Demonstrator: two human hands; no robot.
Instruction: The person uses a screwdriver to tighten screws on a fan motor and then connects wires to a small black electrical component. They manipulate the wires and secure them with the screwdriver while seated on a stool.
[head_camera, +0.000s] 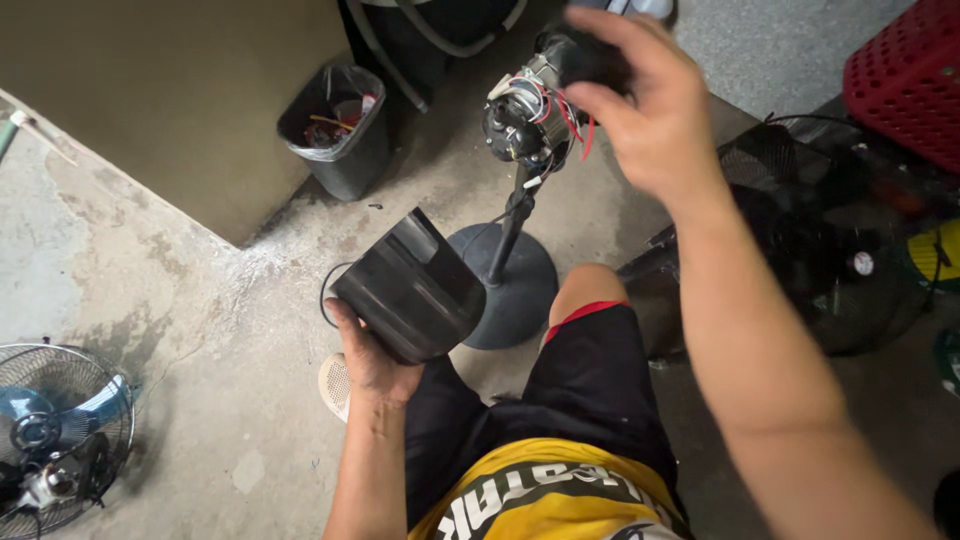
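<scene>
My left hand (368, 362) grips a black plastic motor cover (412, 287), held low over my lap. Up at the top of the view my right hand (645, 105) is closed around the back of an exposed fan motor (527, 112) with red, white and black wires. The motor sits on a black pole (512, 232) that rises from a round black base (505, 285) on the concrete floor. The part of the motor under my right fingers is hidden.
A black waste bin (338, 128) stands by the wall corner at the back. A black fan grille (820, 225) lies at the right, below a red plastic basket (908, 75). A small blue fan (55, 430) lies at the lower left.
</scene>
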